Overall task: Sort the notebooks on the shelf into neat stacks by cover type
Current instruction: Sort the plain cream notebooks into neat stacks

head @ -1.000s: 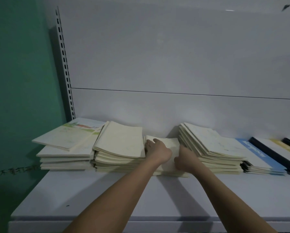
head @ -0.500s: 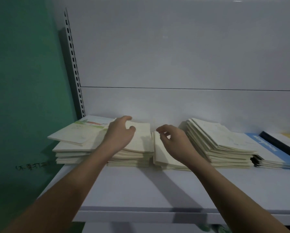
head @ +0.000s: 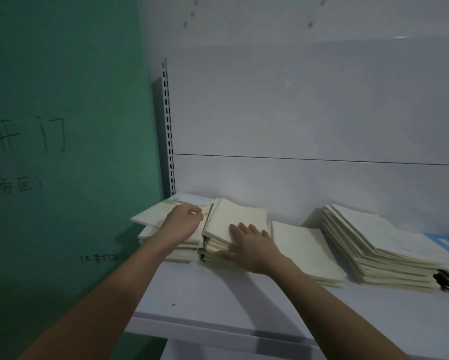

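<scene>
The right hand [head: 249, 246] lay flat on the second stack of cream notebooks [head: 235, 224], fingers straight and spread over the top cover, the thumb reaching down along the stack's front edge. It pressed rather than gripped; nothing was curled round a book. The left hand [head: 183, 223] rested on the leftmost stack [head: 150, 219], at the edge nearest the cream pile, with its fingers bent inward; it may have been pinching the corner of the top cover, but the dim light and the angle did not let me tell whether it held anything.

The leftmost stack carried a pale cover with a coloured strip across it, lying askew over the books beneath. The pressed cream stack stood just beside it, touching or nearly so, its upper books fanned back toward the wall. To the right of the right hand sat a low, flat pile of cream notebooks [head: 304, 249], and beyond that a taller slanted stack [head: 374, 242] whose books were stepped like a staircase. At the far right edge a blue-covered notebook [head: 445, 242] and something dark were partly cut off.

All of them sat on the white shelf [head: 244, 302], against a white back panel [head: 296, 113]. A slotted metal upright [head: 168, 131] ran up the left corner, next to a green wall [head: 62, 100] bearing handwritten characters.
</scene>
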